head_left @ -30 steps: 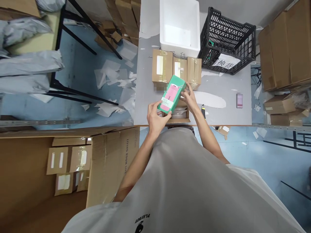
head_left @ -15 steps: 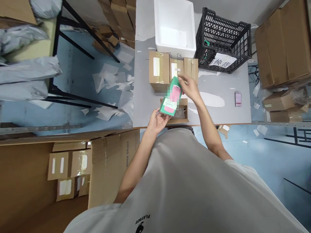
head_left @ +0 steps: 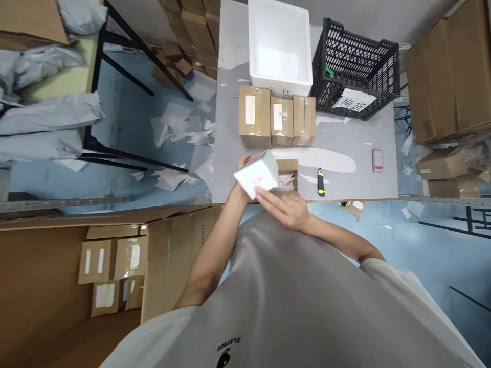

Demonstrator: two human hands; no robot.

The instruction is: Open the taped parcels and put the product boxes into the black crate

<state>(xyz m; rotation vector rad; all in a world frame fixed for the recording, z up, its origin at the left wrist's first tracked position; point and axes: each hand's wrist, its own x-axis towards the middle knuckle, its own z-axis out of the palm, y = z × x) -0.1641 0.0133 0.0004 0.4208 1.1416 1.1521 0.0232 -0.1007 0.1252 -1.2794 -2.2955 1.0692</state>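
Note:
A small green-and-white carton (head_left: 258, 176) is tilted over the table's front edge, its white end with red print turned up toward me. My left hand (head_left: 240, 190) is closed around its left side, partly hidden behind it. My right hand (head_left: 287, 208) has its fingers stretched out, and a fingertip touches the lower edge of that white end. Just right of the carton, an opened brown cardboard box (head_left: 287, 166) stands on the table with pale material inside. A yellow-and-black utility knife (head_left: 320, 183) lies farther right.
Three taped cardboard boxes (head_left: 254, 115) stand behind my hands. Beyond are a white foam bin (head_left: 280, 76) and a black plastic crate (head_left: 355, 76). A pink phone-like object (head_left: 377, 160) lies at the right. A large open carton (head_left: 180, 255) with boxes stands lower left.
The carton has been tipped so its white end shows instead of its green printed face. My right hand has moved from its top end down to its near end, uncovering the knife.

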